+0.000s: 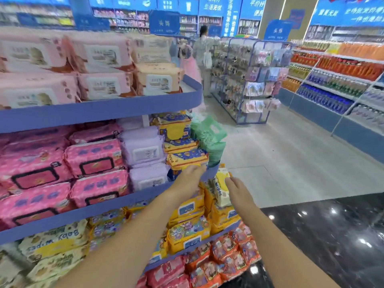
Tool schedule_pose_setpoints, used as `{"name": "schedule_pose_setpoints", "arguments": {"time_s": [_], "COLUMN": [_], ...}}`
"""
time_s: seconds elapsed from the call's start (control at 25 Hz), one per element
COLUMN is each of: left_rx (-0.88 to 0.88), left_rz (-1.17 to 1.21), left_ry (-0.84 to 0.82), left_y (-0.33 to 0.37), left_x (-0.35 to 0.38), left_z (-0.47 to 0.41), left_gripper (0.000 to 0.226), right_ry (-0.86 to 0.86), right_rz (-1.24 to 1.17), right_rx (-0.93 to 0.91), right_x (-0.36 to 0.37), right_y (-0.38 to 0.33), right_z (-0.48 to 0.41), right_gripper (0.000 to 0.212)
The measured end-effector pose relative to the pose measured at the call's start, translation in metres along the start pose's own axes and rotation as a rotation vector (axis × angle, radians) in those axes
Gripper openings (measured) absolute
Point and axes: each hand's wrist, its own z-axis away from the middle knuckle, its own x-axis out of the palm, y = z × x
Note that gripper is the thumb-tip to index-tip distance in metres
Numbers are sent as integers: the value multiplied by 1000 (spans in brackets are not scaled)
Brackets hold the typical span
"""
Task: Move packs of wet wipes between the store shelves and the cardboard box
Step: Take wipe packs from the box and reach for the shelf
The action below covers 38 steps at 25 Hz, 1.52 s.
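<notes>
- left grip (193,173): stretched out to the flat yellow-and-blue plastic pack of wet wipes (188,159) on top of a stack. Fingertips are on its front edge. Too blurry to say if they're curled round it or just touching, so I can't tell.
- right grip (239,192): fingers look straight and relaxed, holding nothing. The tips are right against the pale yellow wipes pack standing on end (221,185), just right of the left grip. My guess is it's steadying that one while the other grip works the stack.
- So that's two grips on two different packs, both at the corner end of the rounded blue-purple metal shelf (104,206), probably because that's the easiest spot to reach.
- Under the left grip I count at least three more yellow-and-blue packs piled flat.
- Just past both grips there are two soft mint-green packs (208,134) standing upright at the corner.
- Left of the left grip: about three lilac packs (145,151), then rows of hot-pink packs (93,159). Too smeared to count those.
- I can see three shelf lips.
- The cardboard box isn't anywhere in view, so no idea which way the packs are going.
- Way beyond the grips, one person (204,53) is standing in the aisle by a wire rack of hanging goods (249,84).
</notes>
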Motion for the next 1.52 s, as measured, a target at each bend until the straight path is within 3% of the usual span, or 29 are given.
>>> {"name": "schedule_pose_setpoints", "arguments": {"time_s": [0.12, 0.2, 0.24, 0.36, 0.48, 0.76, 0.96, 1.16, 1.36, 1.52], "left_rx": [-75, -126, -148, -215, -291, -373, -447, -424, -453, -499], "left_rz": [52, 94, 100, 130, 129, 273, 357, 366, 348, 334], "left_ry": [84, 131, 162, 254, 340, 524, 588, 570, 471, 509], "left_y": [18, 29, 34, 41, 37, -17, -49, -60, -54, -74], "left_x": [32, 54, 62, 78, 81, 88, 96, 94, 112, 117], "left_z": [-32, -49, -56, -81, -106, -139, -128, -109, -86, -39], "left_gripper": [51, 23, 18, 23, 49, 19, 14, 39, 40, 70], "right_ry": [-109, -211, -243, -354, -444, -526, -386, -364, -455, -561], "right_rz": [48, 109, 168, 304, 435, 706, 705, 531, 269, 195], "right_rx": [16, 23, 17, 30, 39, 91, 176, 178, 194, 102], "right_x": [-25, -40, -45, -49, -38, 21, 39, 19, -10, -5], "right_y": [31, 52, 62, 83, 94, 147, 160, 145, 134, 108], "right_z": [-71, -112, -132, -186, -224, -264, -265, -247, -147, -47], "right_gripper": [61, 64, 65, 72, 79, 118, 125, 122, 117, 115]}}
